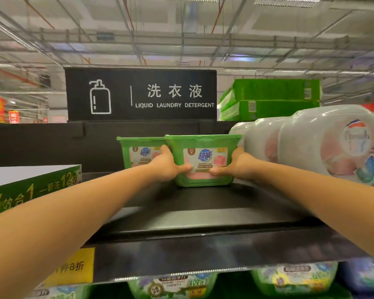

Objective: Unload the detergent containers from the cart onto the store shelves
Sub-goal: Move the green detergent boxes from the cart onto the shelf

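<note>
We count two green laundry-pod tubs: front pod tub (203,162), rear pod tub (138,153). Hands: two, left hand (166,167) and right hand (240,166). Shrink-wrapped white detergent bottles (324,143): at least three, the rightmost cut by the frame edge. Green cartons (276,98): two, stacked. Black aisle sign (140,93): one. Yellow price tag (73,268): one. Lower-shelf tubs (294,279): at least three, blurred, so our count is uncertain.

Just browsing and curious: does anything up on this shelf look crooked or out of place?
The green pod tub is upright beside a matching tub. Odd: the stacked green cartons behind look slumped and tilted, and the shrink-wrapped white bottles lie on their sides.
</note>
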### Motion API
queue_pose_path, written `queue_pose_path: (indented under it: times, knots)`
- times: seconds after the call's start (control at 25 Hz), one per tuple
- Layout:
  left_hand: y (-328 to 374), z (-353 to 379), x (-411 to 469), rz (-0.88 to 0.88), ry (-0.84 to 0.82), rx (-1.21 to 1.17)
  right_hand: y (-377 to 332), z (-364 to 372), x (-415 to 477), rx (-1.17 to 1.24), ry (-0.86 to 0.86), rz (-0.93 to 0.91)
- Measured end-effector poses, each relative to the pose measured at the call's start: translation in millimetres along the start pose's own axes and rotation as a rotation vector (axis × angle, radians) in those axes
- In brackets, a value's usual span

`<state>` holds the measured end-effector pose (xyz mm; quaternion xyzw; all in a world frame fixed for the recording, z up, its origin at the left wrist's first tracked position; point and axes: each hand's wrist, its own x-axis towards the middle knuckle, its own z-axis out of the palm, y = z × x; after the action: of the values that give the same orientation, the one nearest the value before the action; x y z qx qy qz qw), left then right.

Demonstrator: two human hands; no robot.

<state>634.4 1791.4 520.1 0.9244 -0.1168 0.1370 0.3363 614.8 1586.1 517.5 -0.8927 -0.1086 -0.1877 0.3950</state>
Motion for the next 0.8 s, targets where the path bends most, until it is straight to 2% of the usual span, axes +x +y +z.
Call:
queue_pose_path:
  times: [0.2,0.36,0.64,0.8]
  knots:
    - [-7,21,49,0.034,0.128,0.123,8,5,49,-0.119,-0.014,0.183]
    - [-16,33,80,0.047,0.172,0.031,20,11,79,-0.157,0.012,0.262]
    - [-31,52,107,-0.050,0.274,-0.045,34,21,108,-0.128,0.070,0.272]
    - [-41,51,114,-0.048,0.284,-0.080,37,30,109,-0.170,0.145,0.197]
